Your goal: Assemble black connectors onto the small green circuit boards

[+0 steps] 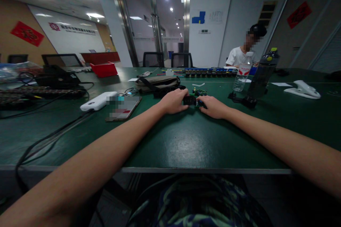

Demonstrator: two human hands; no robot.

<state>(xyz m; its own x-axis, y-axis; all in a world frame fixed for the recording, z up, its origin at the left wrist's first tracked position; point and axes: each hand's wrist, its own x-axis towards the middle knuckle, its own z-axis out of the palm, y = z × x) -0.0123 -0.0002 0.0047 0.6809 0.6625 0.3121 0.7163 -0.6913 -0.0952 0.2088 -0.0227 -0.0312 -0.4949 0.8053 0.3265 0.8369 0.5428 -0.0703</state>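
My left hand (pixel 173 101) is closed around the left side of a small black block-shaped part (pixel 189 100), just above the green tabletop. From the other side, my right hand (pixel 215 107) pinches a small dark blue piece (pixel 201 104) close to the black part's right end. Whether the two pieces touch is too small to tell. Right behind my hands lies a green circuit board (pixel 199 92) with components on it. A grey-brown pouch (pixel 157 83) with a black strap rests beyond my left hand.
To the left lie a white power bank (pixel 98 101), a phone (pixel 125 109) and cables. A clear water bottle (pixel 242 74) and a dark bottle (pixel 262 74) stand at right, near a white plastic piece (pixel 303 90). A person (pixel 239 56) sits across the table (pixel 176 145).
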